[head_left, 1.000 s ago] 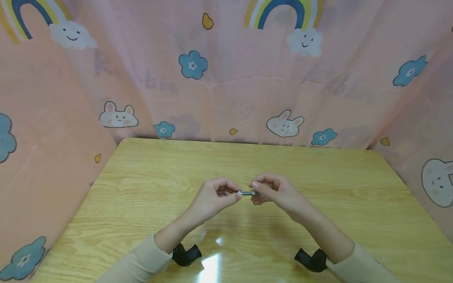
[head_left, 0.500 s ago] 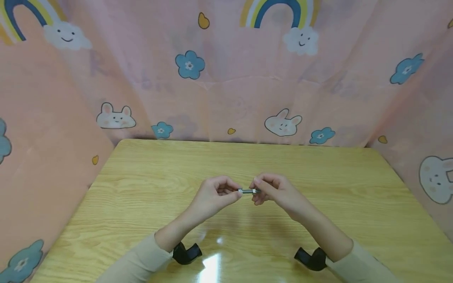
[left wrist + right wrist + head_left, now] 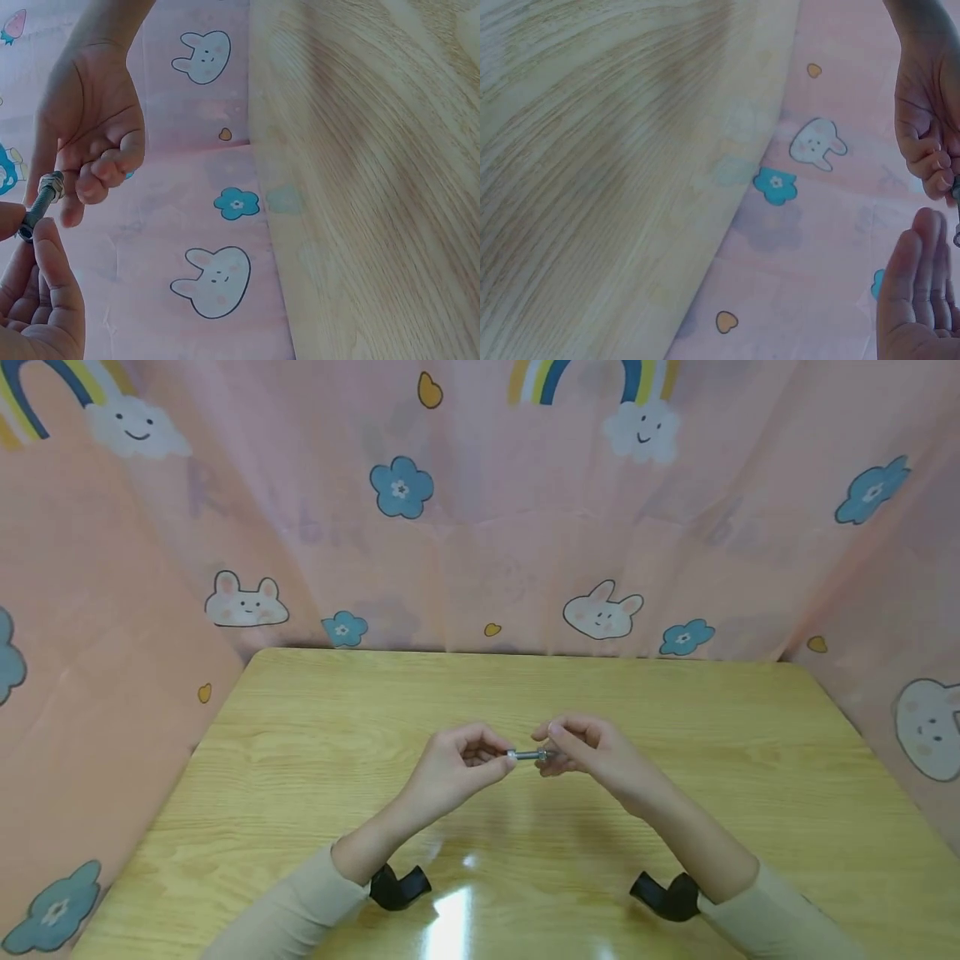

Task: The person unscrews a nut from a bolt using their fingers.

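Above the yellowish wood-grain table [image 3: 360, 710], the left hand [image 3: 457, 770] is pinching a silver threaded metal bolt [image 3: 528, 755] by its head; the right hand [image 3: 603, 758] is facing it, fingers loosely extended beside its silver nut [image 3: 52, 184], contact unclear.

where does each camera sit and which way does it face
Head: worn on the head, looking forward and down at the pale yellow wood-grain table; left hand, right hand, bare forearms and beige fabric sleeves show.
Left wrist: on that wrist, facing the left hand pinching the silver metal bolt; both hands show.
Right wrist: on that wrist, towards the right hand's work; both hands show, cut by the right edge.
Shared: both wrist views include the table and pink cartoon-printed fabric backdrop.
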`<state>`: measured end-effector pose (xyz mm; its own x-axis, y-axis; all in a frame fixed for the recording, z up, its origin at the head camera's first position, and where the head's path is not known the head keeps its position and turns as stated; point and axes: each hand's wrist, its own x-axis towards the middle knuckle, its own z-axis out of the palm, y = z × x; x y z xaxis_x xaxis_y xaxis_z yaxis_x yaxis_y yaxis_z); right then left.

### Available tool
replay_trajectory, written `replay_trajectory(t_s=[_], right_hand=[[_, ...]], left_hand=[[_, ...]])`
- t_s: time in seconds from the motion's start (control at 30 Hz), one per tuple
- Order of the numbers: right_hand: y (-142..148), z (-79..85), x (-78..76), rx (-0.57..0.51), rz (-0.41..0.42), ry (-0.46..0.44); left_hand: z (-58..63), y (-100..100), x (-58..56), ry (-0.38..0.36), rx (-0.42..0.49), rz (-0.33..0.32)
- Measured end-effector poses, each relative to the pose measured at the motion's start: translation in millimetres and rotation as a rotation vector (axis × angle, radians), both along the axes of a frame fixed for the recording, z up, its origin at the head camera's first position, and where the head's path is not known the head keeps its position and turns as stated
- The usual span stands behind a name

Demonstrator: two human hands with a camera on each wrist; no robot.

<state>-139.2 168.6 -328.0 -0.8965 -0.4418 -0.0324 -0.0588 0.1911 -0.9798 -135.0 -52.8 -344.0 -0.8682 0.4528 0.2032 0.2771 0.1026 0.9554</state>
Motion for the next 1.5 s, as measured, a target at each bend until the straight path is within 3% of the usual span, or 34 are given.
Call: replay_trajectory(t_s=[0.13, 0.27, 0.53, 0.8, 1.03, 1.27, 1.5], right_hand=[[0.5, 1.7, 0.7, -0.025, -0.003, -0.027], [1.8, 2.4, 1.3, -0.081, 0.006, 0.021], [0.4, 3.2, 0.0, 0.017, -0.004, 0.002], [3.2, 1.1, 1.3, -0.029, 0.02, 0.074], [1.1, -0.6, -1.3, -0.011, 0.029, -0.01], [1.4, -0.1, 0.1, -0.023, 0.028, 0.035], [-1.1, 0.7, -0.3, -0.007, 0.008, 0.005]], left_hand=[[1.4, 1.4, -1.4, 0.018, 0.016, -0.009], [-0.7, 0.8, -2.2, 0.008, 0.01, -0.003], [0.1, 1.2, -2.1, 0.02, 0.014, -0.014], [-3.5, 0.0, -1.8, 0.004, 0.011, -0.002], [-4.3, 0.2, -1.5, -0.001, 0.003, 0.006], [-5.4, -1.5, -1.9, -0.004, -0.004, 0.011], [-3.1, -1.7, -2.1, 0.012, -0.01, 0.01]])
